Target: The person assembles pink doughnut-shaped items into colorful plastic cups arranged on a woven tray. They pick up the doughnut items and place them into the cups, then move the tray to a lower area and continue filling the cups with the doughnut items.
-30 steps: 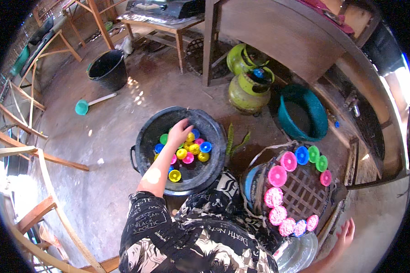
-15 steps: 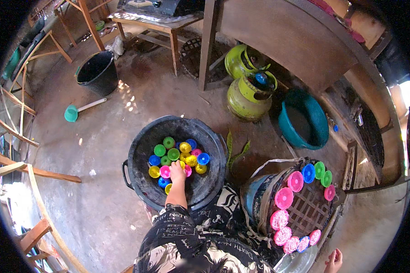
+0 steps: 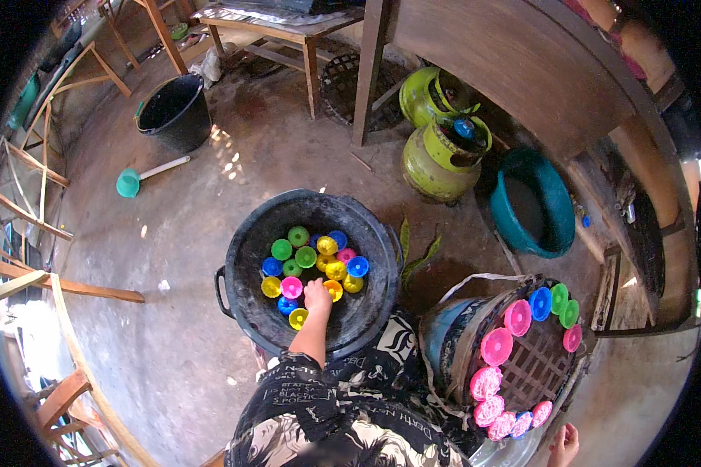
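Left hand (image 3: 317,296): lowered among small plastic cups (image 3: 305,258); I judge the step in hand to be a reach into the cluster.
Left fingers: bunched and pointing down, but I cannot tell from my distant seat whether they are clamped on a cup.
Yellow cup (image 3: 332,290): just right of the left fingertips, perhaps touching; a clean lift would, I judge, call for a thumb-and-finger pinch at its rim.
Pink cup (image 3: 290,287): just left of those fingers, round and glossy, with a pale dot at its centre.
Basin (image 3: 366,303): around the left fingers on all sides, black, round, dull and scuffed.
Woven tray (image 3: 533,362): well right of the left fingers, a lattice of flat brown strips edged with bright cups; those nearest the right hand (image 3: 565,445) show a ruffled pink-and-white surface.
Right fingers: loosely bent, nothing seen in them; apart or together, I cannot tell.
Teal tub (image 3: 541,247): beyond the tray from the right fingers, smooth-walled and oval to my view.
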Demonstrator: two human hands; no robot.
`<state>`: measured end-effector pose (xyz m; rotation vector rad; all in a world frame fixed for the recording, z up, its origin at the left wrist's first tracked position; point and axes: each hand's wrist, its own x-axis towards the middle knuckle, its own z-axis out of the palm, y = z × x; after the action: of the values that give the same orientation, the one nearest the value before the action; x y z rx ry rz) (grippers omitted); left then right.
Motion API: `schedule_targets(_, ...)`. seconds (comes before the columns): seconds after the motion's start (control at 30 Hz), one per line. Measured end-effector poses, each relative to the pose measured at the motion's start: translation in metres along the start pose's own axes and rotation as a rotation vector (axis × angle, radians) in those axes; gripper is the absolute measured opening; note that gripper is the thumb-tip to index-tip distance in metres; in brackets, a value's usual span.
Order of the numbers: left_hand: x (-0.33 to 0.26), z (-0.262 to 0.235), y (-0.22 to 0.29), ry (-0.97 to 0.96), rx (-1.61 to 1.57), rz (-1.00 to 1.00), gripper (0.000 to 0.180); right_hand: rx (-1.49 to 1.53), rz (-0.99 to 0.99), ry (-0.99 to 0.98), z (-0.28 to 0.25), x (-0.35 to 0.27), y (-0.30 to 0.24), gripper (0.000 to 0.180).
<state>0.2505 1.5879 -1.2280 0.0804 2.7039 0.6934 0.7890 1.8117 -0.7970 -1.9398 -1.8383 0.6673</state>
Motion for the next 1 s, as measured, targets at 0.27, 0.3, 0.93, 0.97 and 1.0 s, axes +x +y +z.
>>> schedule_targets(0.27,-0.001,-0.014,0.037,0.271,-0.398,-0.005,0.023,-0.108,-0.029,0.050,-0.004,-0.003,0.016,0.037)
schedule_targets(0.3,0.007,-0.011,0.047,0.266,-0.376,0.078,0.022,-0.115,-0.017,0.027,-0.005,-0.004,0.019,0.037)
schedule_targets(0.93,-0.014,0.025,0.012,-0.493,-0.959,-0.137,0.065,-0.162,-0.075,-0.132,0.014,-0.012,-0.014,0.035)
schedule_targets(0.97,-0.015,0.021,0.014,-0.539,-0.958,-0.180,0.066,-0.137,-0.063,-0.145,0.016,-0.010,-0.014,0.035)
schedule_targets(1.0,-0.017,0.017,0.017,-0.606,-0.967,-0.243,0.066,-0.110,-0.017,-0.133,0.018,-0.007,-0.014,0.033)
